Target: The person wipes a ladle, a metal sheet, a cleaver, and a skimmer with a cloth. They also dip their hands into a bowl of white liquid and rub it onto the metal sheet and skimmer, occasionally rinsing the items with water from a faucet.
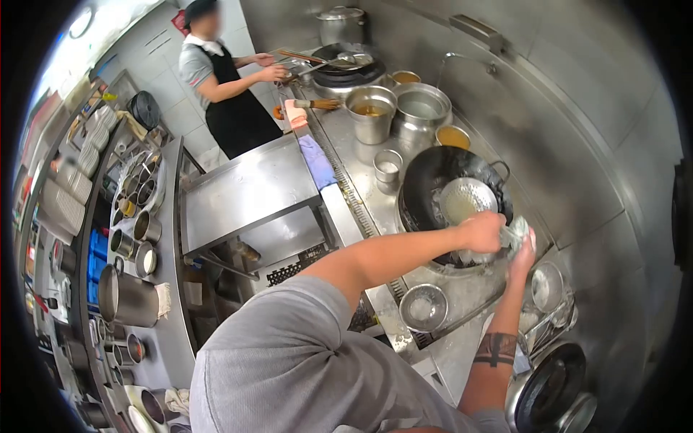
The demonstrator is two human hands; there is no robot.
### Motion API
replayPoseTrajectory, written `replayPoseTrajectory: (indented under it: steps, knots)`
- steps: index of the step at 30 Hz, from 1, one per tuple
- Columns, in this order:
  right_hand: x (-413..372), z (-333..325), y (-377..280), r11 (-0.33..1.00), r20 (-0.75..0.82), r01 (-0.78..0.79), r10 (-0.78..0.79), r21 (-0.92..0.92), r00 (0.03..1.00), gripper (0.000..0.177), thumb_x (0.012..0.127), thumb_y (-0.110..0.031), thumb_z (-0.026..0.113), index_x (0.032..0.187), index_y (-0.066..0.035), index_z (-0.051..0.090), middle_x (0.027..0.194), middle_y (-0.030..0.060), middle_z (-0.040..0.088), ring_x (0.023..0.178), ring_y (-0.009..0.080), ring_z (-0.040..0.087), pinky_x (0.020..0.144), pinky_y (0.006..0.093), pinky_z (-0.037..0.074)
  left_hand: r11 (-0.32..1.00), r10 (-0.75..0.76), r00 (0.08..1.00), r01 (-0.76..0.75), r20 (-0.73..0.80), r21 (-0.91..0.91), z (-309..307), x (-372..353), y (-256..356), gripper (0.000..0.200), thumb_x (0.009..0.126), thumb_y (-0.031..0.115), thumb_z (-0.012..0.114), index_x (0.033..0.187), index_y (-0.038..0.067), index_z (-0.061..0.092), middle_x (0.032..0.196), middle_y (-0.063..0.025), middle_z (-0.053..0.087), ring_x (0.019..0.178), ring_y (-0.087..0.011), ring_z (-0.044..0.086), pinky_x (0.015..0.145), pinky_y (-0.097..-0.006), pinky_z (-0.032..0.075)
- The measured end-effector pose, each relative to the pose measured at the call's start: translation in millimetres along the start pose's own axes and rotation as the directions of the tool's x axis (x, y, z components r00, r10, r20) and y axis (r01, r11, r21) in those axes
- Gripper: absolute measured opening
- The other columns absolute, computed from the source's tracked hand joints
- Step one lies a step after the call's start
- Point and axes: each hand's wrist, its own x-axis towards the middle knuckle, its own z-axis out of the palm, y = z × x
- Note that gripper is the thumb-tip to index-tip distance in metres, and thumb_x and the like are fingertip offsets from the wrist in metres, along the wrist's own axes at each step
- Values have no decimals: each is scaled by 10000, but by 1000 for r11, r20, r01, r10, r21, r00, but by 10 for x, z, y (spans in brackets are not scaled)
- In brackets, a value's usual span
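My left hand (482, 231) is closed above the near side of a black wok (422, 184). Close beside it, my right hand (525, 254) is closed on a pale, crumpled, partly see-through bundle (515, 231). The bundle spans the small gap between both hands, and its near end meets my left fingers. Whether it is cloth or plastic I cannot make out. Inside the wok, below my left hand, lies a round perforated strainer (469, 198); its handle is hidden. A metal bowl (424, 308) stands on the counter left of my right forearm.
Metal pots (422, 108) stand behind the wok, near a small cup (388, 166). A co-worker (231, 86) works at another wok (350, 65). To the right are a strainer (546, 285) and a dark pan (552, 386). Shelves with stacked bowls (61, 206) line the left.
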Motion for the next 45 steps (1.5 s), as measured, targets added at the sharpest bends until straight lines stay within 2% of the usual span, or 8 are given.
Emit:
replayPoseTrajectory:
  steps: [8, 15, 20, 22, 26, 32, 38, 45]
  knots:
    - [-664, 422, -317, 754, -11, -316, 394, 575, 919, 333, 966, -366, 436, 1013, -97, 627, 819, 98, 634, 588, 219, 538, 548, 350, 445, 822, -90, 970, -54, -224, -567, -281, -335, -324, 261, 649, 38, 710, 894, -27, 647, 748, -89, 623, 693, -169, 591, 602, -353, 472]
    - [-924, 500, -204, 551, 44, -257, 369, 794, 928, 254, 978, -340, 464, 877, -131, 567, 669, 43, 519, 472, 152, 417, 492, 309, 384, -156, -438, 899, -59, 16, -986, 31, -624, -603, 289, 778, -20, 569, 1037, 102, 527, 710, 8, 476, 549, -95, 427, 473, -288, 326]
    - [-864, 412, -472, 906, -196, -238, 319, 349, 927, 250, 1014, -342, 480, 976, -122, 593, 696, 33, 543, 470, 133, 457, 414, 301, 355, 380, -439, 892, 294, 109, -877, -43, -590, -942, 264, 818, 86, 653, 1076, 100, 596, 756, -57, 584, 655, -216, 579, 621, -384, 495]
    - [-914, 553, -556, 964, -79, -238, 249, 121, 965, 307, 1032, -338, 474, 1179, -88, 575, 755, 34, 568, 491, 131, 504, 371, 280, 353, 922, 33, 949, -150, -314, -357, -180, -501, -912, 245, 808, 160, 718, 1035, 77, 679, 861, -153, 690, 784, -302, 674, 742, -410, 532]
    - [-1042, 831, -578, 995, -62, -57, 62, 78, 996, 294, 1047, -345, 440, 1098, -83, 563, 707, 36, 536, 470, 138, 467, 384, 294, 349, 980, -2, 991, -25, -132, -198, -548, -458, -584, 234, 798, 247, 779, 923, 57, 724, 897, -193, 713, 863, -338, 696, 802, -420, 525]
    - [-1204, 958, -553, 858, -274, -49, 217, 511, 937, 341, 1056, -405, 416, 900, -121, 524, 607, 19, 455, 455, 137, 378, 461, 321, 372, 637, -289, 943, 58, -168, -769, -232, -345, -794, 260, 855, 276, 746, 823, 29, 672, 687, -47, 544, 595, -173, 485, 570, -372, 412]
    - [-1178, 1143, -377, 798, -399, -48, 351, 601, 847, 364, 1049, -420, 408, 811, -154, 477, 570, 11, 399, 470, 161, 387, 497, 349, 364, -360, -747, 577, 69, 331, -931, 353, -658, -639, 184, 894, 270, 705, 892, 132, 583, 679, -5, 427, 518, -143, 383, 451, -326, 306]
    - [-1001, 373, -225, 810, -124, -270, 384, 520, 915, 385, 1038, -394, 411, 790, -115, 507, 536, -2, 401, 424, 167, 388, 398, 316, 309, -214, -94, 946, 285, 310, -934, -393, -854, -727, 136, 986, 115, 600, 885, 140, 511, 737, 8, 557, 588, -132, 549, 512, -319, 421]
